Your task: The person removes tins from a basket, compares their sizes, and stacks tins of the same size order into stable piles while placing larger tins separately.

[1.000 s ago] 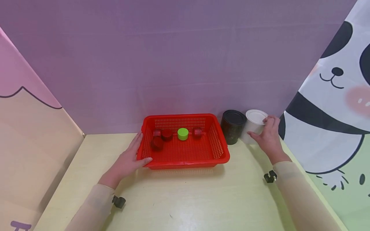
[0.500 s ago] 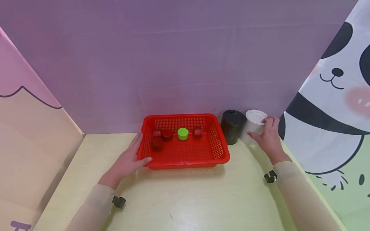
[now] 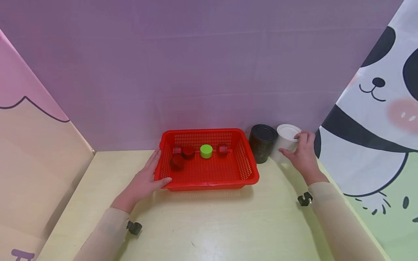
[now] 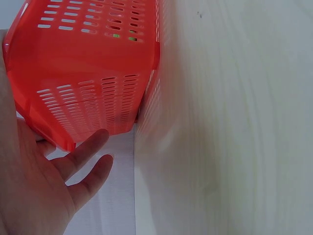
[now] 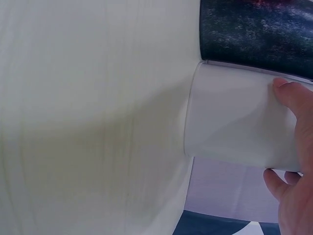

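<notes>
In the head view, a red plastic basket (image 3: 209, 185) stands on the table. Along its left side lies my left hand (image 3: 145, 183), with straight fingers against the rim and the thumb over the front corner. The left wrist view has two fingers (image 4: 90, 183) spread beside the perforated basket wall (image 4: 83, 68). My right hand (image 3: 303, 156) holds a white can (image 3: 287, 145) with a flat lid, its thumb in front and its fingers at the far right edge. From the right wrist camera, thumb and fingers straddle the upright white can's side (image 5: 234, 112).
Inside the basket lie a green round cap-like piece (image 3: 206, 151) and several small dark red pieces, one of them round (image 3: 188, 152). A black lidded can (image 3: 262, 143) stands between basket and white can. Behind rises a purple backdrop (image 3: 209, 72); a panda-printed sheet (image 3: 369, 127) borders the right.
The head view has shifted very slightly. Both hands, the basket and the cans keep their places.
</notes>
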`<action>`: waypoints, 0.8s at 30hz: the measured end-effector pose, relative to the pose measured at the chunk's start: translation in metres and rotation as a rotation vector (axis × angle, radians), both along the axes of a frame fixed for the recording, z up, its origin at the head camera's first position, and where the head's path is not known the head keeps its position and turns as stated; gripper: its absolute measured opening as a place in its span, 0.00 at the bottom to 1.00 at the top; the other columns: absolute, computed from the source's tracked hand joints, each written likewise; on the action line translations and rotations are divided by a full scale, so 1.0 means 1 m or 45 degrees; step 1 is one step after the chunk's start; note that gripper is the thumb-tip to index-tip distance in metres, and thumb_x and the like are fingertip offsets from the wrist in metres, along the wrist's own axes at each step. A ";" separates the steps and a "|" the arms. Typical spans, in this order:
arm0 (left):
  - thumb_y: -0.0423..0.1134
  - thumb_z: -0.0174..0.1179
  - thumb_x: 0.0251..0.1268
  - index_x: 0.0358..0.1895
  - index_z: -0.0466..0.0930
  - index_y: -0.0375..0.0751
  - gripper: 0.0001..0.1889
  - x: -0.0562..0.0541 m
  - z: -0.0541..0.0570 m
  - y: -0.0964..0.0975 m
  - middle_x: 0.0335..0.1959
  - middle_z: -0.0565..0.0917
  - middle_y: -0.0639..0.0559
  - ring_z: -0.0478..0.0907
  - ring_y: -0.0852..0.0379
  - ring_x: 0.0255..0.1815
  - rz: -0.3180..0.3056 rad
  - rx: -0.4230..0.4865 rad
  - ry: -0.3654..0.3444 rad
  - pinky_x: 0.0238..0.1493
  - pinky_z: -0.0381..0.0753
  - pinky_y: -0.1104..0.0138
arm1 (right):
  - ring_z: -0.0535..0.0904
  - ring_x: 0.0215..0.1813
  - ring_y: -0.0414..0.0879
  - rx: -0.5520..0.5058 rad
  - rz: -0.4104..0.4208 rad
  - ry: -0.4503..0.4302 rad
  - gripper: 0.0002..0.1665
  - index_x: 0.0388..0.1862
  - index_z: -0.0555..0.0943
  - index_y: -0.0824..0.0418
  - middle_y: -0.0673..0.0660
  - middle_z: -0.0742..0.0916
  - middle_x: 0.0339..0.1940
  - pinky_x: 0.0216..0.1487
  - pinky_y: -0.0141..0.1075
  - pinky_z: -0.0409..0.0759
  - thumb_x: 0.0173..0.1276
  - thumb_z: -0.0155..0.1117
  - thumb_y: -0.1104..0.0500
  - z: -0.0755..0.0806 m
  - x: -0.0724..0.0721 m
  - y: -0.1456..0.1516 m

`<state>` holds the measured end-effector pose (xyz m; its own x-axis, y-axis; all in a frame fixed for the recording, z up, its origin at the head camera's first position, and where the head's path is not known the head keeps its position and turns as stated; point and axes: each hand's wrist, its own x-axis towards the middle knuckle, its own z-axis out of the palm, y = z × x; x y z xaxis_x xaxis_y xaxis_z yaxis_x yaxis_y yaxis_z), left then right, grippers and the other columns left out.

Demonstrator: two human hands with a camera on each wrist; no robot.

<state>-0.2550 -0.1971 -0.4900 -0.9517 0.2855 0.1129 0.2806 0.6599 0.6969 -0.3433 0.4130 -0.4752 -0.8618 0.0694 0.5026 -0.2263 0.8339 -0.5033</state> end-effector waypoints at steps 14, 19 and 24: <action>0.55 0.77 0.68 0.94 0.35 0.59 0.64 0.003 0.003 0.000 0.94 0.42 0.55 0.53 0.36 0.89 0.001 0.017 -0.005 0.64 0.86 0.39 | 0.64 0.78 0.67 -0.163 0.019 0.234 0.38 0.64 0.72 0.70 0.71 0.67 0.74 0.81 0.56 0.64 0.66 0.85 0.59 0.015 0.013 -0.014; 0.56 0.76 0.68 0.94 0.35 0.59 0.64 0.003 0.003 0.000 0.94 0.41 0.55 0.52 0.36 0.90 -0.001 0.015 -0.005 0.65 0.86 0.39 | 0.67 0.73 0.66 -0.241 0.085 0.257 0.32 0.64 0.73 0.68 0.68 0.69 0.73 0.75 0.55 0.67 0.71 0.81 0.60 0.029 0.021 -0.034; 0.59 0.76 0.68 0.94 0.35 0.59 0.64 0.002 0.004 0.000 0.94 0.41 0.56 0.52 0.37 0.90 -0.007 0.017 0.002 0.64 0.86 0.39 | 0.71 0.70 0.60 -0.248 0.200 0.252 0.29 0.63 0.74 0.69 0.66 0.73 0.70 0.70 0.48 0.72 0.73 0.79 0.62 0.049 0.026 -0.065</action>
